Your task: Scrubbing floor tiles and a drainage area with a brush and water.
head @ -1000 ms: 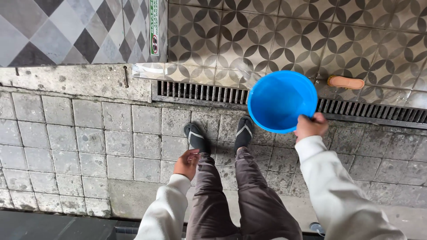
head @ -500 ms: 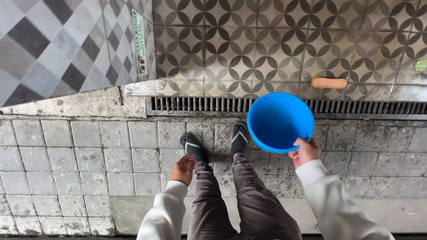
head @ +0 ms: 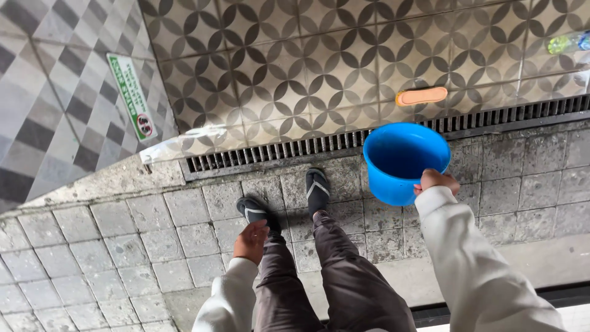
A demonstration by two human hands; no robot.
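Right hand (head: 435, 181): fingers clenched over the near rim of the blue bucket (head: 402, 161), holding it up off the ground at the right.
Bucket: tilted, mouth showing, above the grey paving beside the drain grate (head: 295, 149).
Left hand (head: 252, 241): hangs free by the left thigh, fingers loosely curled, holding nothing.
Feet: black sandals (head: 317, 187) on square grey pavers, just near of the grate.
Far side: patterned tiles with an orange brush (head: 421, 96) lying on them.
Left: green sign (head: 131, 95) on a checkered slope.
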